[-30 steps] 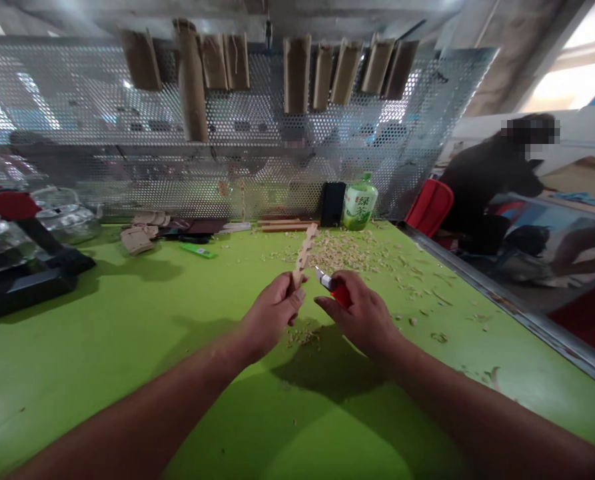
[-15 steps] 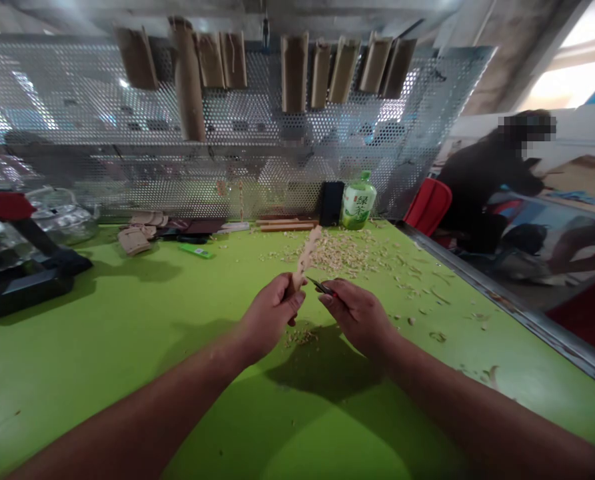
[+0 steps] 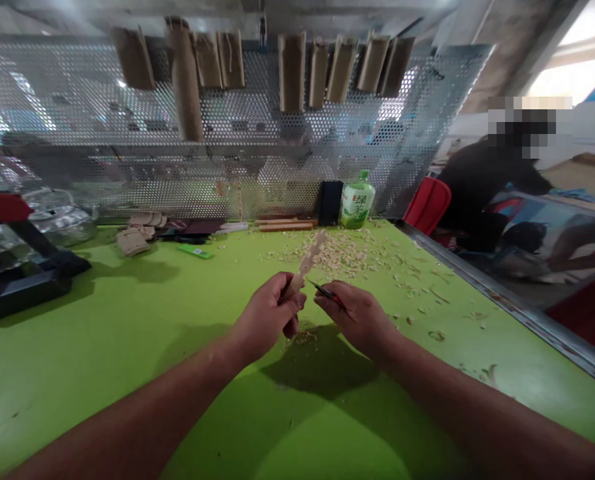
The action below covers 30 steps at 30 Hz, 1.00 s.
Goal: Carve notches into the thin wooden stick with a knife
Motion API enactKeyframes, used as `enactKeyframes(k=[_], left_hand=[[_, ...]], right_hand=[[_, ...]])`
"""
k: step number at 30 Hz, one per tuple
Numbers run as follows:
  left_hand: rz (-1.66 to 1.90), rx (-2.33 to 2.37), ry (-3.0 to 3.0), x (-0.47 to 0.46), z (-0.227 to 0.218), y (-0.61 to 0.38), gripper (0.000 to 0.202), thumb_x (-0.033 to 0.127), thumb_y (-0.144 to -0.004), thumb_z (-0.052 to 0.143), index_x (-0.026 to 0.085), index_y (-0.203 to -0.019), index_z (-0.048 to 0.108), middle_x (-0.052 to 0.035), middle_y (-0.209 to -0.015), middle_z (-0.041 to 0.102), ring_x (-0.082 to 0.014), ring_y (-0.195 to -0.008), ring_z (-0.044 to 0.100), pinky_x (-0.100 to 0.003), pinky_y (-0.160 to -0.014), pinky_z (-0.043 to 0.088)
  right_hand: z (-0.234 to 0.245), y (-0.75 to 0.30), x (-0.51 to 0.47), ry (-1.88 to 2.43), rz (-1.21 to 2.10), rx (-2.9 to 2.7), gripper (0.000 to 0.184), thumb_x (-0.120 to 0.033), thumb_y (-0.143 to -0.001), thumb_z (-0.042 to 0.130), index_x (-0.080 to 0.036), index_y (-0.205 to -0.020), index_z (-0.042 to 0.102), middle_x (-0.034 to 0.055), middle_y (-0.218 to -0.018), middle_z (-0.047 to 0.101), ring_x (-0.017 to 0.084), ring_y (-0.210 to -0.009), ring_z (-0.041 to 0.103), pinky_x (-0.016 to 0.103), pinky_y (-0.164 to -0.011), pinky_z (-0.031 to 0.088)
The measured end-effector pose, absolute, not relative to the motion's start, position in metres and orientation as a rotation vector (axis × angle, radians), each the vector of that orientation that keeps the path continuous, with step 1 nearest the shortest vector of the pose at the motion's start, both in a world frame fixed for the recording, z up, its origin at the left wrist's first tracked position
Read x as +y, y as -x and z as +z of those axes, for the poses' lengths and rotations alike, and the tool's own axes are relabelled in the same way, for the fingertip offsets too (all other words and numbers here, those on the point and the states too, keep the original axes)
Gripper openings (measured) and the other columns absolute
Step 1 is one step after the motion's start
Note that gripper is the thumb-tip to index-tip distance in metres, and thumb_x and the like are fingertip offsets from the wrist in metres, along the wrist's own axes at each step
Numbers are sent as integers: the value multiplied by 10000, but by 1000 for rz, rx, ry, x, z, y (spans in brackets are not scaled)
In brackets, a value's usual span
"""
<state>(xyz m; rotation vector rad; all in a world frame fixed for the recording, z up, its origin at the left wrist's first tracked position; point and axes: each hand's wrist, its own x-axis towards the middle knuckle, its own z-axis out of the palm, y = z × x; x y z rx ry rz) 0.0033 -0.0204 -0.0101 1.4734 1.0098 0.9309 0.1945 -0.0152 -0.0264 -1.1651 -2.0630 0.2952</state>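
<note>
My left hand [image 3: 271, 313] is closed round the lower end of a pale notched wooden stick [image 3: 310, 256], which points up and away from me. My right hand [image 3: 358, 316] grips a red-handled knife [image 3: 326, 293]; its thin blade reaches left toward the stick just above my left thumb. Both hands hover over the green table [image 3: 127, 320], above a small heap of wood shavings [image 3: 303, 337].
More shavings [image 3: 347, 250] litter the table beyond my hands. At the back stand a green bottle [image 3: 358, 203], a black box [image 3: 330, 203], wooden strips [image 3: 280, 225] and a green lighter-like item [image 3: 195, 251]. A black and red tool [image 3: 17, 267] sits left. A person in black [image 3: 487, 187] sits right.
My right hand has turned so the red handle is mostly hidden, and the blade has moved in closer to the stick. The stick has tilted slightly to the right.
</note>
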Motion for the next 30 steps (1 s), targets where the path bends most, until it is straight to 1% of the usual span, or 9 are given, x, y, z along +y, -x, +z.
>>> enactKeyframes(k=[3, 5, 8, 11, 14, 19, 23, 27, 30], left_hand=[[931, 972, -1424, -20, -9, -2, 248, 409, -889, 565, 189, -986, 506, 48, -701, 560, -34, -410, 428, -159, -382, 325], [926, 923, -1388, -20, -10, -2, 263, 443, -908, 528, 190, -977, 508, 49, -708, 551, -25, -414, 410, -145, -372, 308], [907, 867, -1339, -19, -11, -2, 275, 460, -912, 514, 190, -966, 505, 45, -725, 544, -30, -438, 443, -150, -383, 341], [909, 831, -1314, -19, -11, -4, 249, 427, -898, 539, 190, -965, 499, 43, -735, 545, -43, -456, 469, -168, -391, 371], [921, 819, -1285, -19, -11, -5, 231, 409, -895, 542, 191, -953, 494, 42, -736, 544, -59, -468, 493, -191, -398, 401], [940, 842, -1285, -16, -12, -2, 209, 379, -904, 540, 174, -916, 496, 27, -721, 568, -92, -553, 575, -231, -506, 481], [969, 887, -1253, -9, -14, 2, 178, 346, -921, 516, 168, -928, 512, -1, -742, 634, -115, -630, 622, -257, -597, 505], [1045, 862, -1216, -1, -13, 6, 165, 308, -916, 532, 171, -1004, 508, -38, -817, 684, -153, -717, 671, -308, -672, 535], [1082, 805, -1201, 4, -12, 8, 242, 284, -907, 555, 184, -1112, 475, -68, -914, 702, -167, -751, 689, -338, -701, 552]], right_hand=[[-26, -194, -16, 1182, 283, -2005, 281, -404, -947, 483, -198, -772, 558, -4, -644, 534, 121, -580, 477, 243, -559, 354], [-25, -194, -17, 1216, 290, -1999, 269, -414, -947, 481, -199, -812, 573, -8, -643, 539, 122, -577, 480, 244, -560, 356], [-24, -193, -17, 1281, 302, -2051, 282, -411, -960, 447, -202, -819, 572, -7, -649, 546, 122, -574, 487, 244, -557, 349], [-24, -194, -15, 1366, 287, -2083, 302, -412, -967, 425, -202, -796, 559, -3, -659, 553, 124, -577, 490, 244, -551, 330], [-25, -195, -13, 1364, 278, -2035, 309, -431, -965, 427, -203, -812, 568, 2, -664, 561, 131, -593, 500, 247, -562, 340], [-27, -197, -11, 1303, 268, -2019, 294, -437, -940, 474, -196, -822, 593, -4, -640, 562, 126, -576, 492, 242, -558, 345], [-30, -201, -3, 1345, 238, -1997, 304, -458, -923, 489, -188, -874, 620, -4, -637, 573, 136, -580, 503, 246, -560, 350], [-35, -207, 8, 1343, 192, -1905, 320, -472, -907, 511, -182, -961, 634, 19, -716, 629, 152, -628, 545, 254, -582, 384], [-35, -207, 12, 1298, 182, -1851, 314, -447, -881, 551, -171, -1005, 635, 27, -757, 648, 154, -652, 558, 264, -609, 424]])
